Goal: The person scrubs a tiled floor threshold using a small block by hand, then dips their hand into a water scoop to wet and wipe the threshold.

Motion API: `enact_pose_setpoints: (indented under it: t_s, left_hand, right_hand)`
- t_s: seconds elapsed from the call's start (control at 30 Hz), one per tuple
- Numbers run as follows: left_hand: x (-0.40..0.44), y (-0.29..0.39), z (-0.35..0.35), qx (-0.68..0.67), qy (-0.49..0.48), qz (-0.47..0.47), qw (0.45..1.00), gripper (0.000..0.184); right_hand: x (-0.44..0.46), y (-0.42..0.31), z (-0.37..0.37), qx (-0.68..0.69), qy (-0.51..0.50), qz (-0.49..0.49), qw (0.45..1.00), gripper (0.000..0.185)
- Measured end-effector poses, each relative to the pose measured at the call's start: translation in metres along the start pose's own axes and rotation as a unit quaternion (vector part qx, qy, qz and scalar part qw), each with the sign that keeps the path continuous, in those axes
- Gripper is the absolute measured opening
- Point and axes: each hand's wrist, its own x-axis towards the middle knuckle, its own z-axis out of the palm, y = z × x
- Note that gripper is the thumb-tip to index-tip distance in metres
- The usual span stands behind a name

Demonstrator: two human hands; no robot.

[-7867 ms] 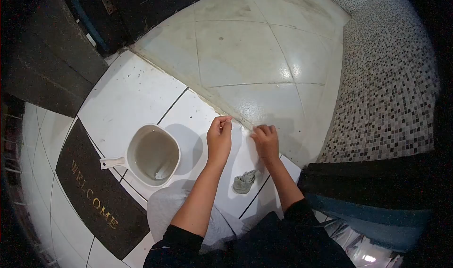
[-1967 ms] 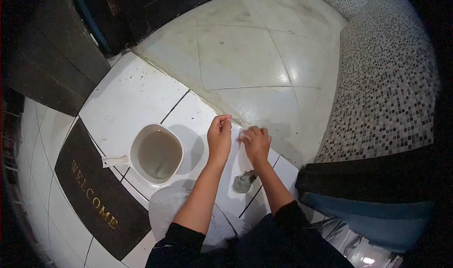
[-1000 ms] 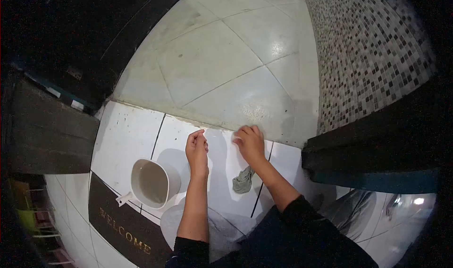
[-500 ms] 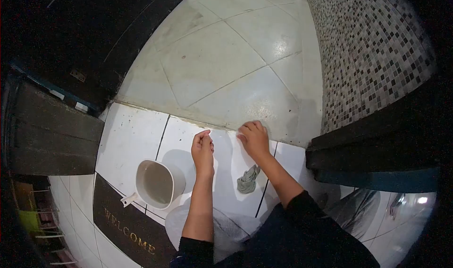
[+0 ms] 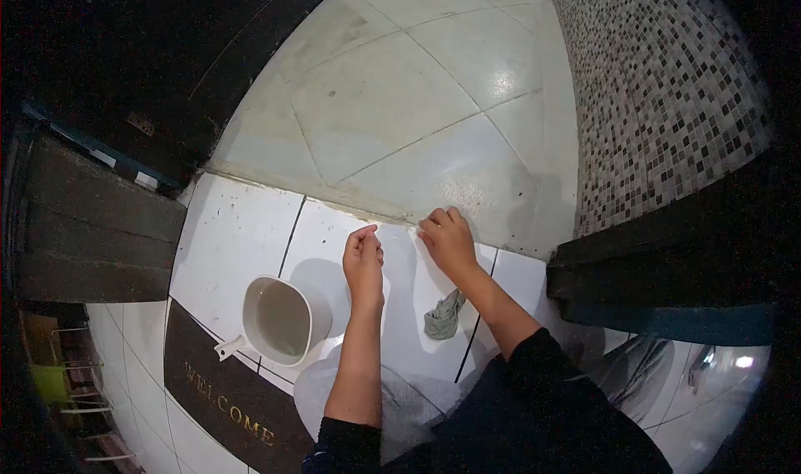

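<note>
White tile edge [image 5: 397, 224], mid-frame, at the curled right hand [image 5: 449, 242], near the bunched left hand [image 5: 363, 263]; can't tell whether gripping anything. Looks like fingertip work, calls for close control, with grey cloth [image 5: 442, 320] below.

A head-worn camera looks forward and steeply down over a tiled floor [image 5: 392, 98], taking in the scene from close above. The left hand [image 5: 363, 253] and right hand [image 5: 448, 239] sit near mid-frame, the forearms reaching in from between 4 and 7 o'clock. A mosaic wall [image 5: 667, 98] rises toward 2 o'clock; dark, curved corners ring the wide-angle view.
</note>
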Motion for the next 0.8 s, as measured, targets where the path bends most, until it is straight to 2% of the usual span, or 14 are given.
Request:
enact_pose_setpoints:
  t_s: [0.1, 0.27, 0.37, 0.4, 0.53, 0.8]
  left_hand:
    - [-0.001, 0.002, 0.001, 0.006, 0.009, -0.011, 1.0, 0.019]
    - [0.001, -0.002, 0.003, -0.011, -0.006, -0.004, 1.0, 0.018]
    - [0.001, -0.002, 0.002, 0.0, -0.008, 0.003, 1.0, 0.018]
    - [0.001, -0.002, 0.001, 0.003, -0.005, -0.001, 1.0, 0.018]
    - [0.001, 0.0, 0.001, -0.013, 0.005, -0.003, 1.0, 0.018]
    - [0.001, -0.002, 0.001, -0.003, -0.009, -0.002, 1.0, 0.018]
  right_hand:
    - [-0.016, 0.008, -0.011, 0.02, 0.024, 0.003, 1.0, 0.009]
    - [-0.011, 0.005, 0.001, 0.001, 0.047, -0.006, 0.999, 0.007]
    - [-0.001, 0.0, 0.005, -0.018, 0.016, -0.007, 1.0, 0.015]
    - [-0.003, 0.002, 0.005, -0.015, 0.032, -0.025, 0.999, 0.009]
    - [-0.021, 0.01, -0.014, -0.011, 0.017, -0.014, 1.0, 0.009]
    - [0.002, 0.0, 0.009, -0.01, 0.042, -0.029, 0.999, 0.01]
